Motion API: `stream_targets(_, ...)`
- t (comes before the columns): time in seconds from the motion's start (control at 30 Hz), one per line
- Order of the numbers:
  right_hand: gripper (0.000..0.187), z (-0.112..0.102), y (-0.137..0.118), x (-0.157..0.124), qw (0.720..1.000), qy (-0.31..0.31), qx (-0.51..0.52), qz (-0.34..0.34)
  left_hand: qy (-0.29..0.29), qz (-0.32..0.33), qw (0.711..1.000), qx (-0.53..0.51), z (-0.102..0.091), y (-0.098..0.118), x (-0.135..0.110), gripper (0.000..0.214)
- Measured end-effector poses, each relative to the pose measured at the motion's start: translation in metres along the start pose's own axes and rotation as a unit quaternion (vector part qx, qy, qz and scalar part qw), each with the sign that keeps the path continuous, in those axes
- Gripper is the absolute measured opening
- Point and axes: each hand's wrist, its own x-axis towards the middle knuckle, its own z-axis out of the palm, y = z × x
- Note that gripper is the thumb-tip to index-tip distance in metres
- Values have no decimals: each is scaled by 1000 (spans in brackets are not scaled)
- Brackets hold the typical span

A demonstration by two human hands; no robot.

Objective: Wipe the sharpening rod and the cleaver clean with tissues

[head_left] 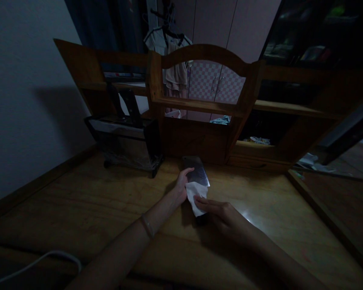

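Note:
A cleaver (199,172) with a broad metal blade is held over the wooden desk, its dark handle end pointing toward me. My left hand (182,187) grips the blade from its left side, thumb lying on the upper face; the other fingers are hidden beneath. A white tissue (196,193) covers the lower part of the cleaver. With closed fingers my right hand (219,209) presses this tissue against the metal. Back left stands a knife block (124,141) with black-handled knives (130,105) upright in it.
The wooden desk (115,205) has a raised shelf unit (199,105) along its back. A wall (24,100) borders the left side. At the lower left lies a white cable (59,253). Clothes (176,74) hang behind the shelf, and a raised edge (326,209) runs along the right.

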Motion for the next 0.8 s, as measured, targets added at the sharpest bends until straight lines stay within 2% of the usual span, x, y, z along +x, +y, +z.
stream_targets(0.17,64,-17,-11,-5,999,-46,24,12,-43,-14,999,3,-3,-2,6,22)
stream_targets(0.37,47,-32,-15,-11,993,-95,47,46,-21,38,999,-6,-5,-7,16,16)
stream_targets(0.5,40,-43,-6,-12,986,-116,93,74,-19,39,999,-3,-4,-5,14,15)
stream_targets(0.57,34,-44,1,-10,989,-58,111,80,-22,29,999,0,-3,-4,10,14)
stream_targets(0.63,30,-41,9,-8,990,45,109,79,-30,9,999,7,-2,-2,5,15)
stream_targets(0.7,30,-33,16,-6,986,121,86,75,-38,-7,999,14,-2,-1,1,16)
stream_targets(0.8,33,-16,20,-3,986,150,39,63,-37,-16,999,14,-1,0,-3,15)
